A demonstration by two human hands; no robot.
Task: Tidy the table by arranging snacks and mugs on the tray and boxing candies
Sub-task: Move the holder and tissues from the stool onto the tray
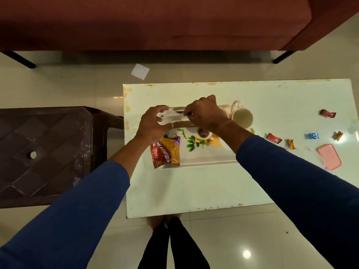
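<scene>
Now the left hand [150,123] and the right hand [206,113] each pinch an end of a white wrapper [171,118] over the tray [204,156]. A snack pack [168,151] lies on the tray's left side, a mug [241,118] at its right, and candies [290,144] sit on the table [194,187] farther right, near a pink box [329,156].

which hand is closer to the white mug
Right. The right hand sits just beside the white mug; the left hand is farther off, across the tissue both hold.
</scene>
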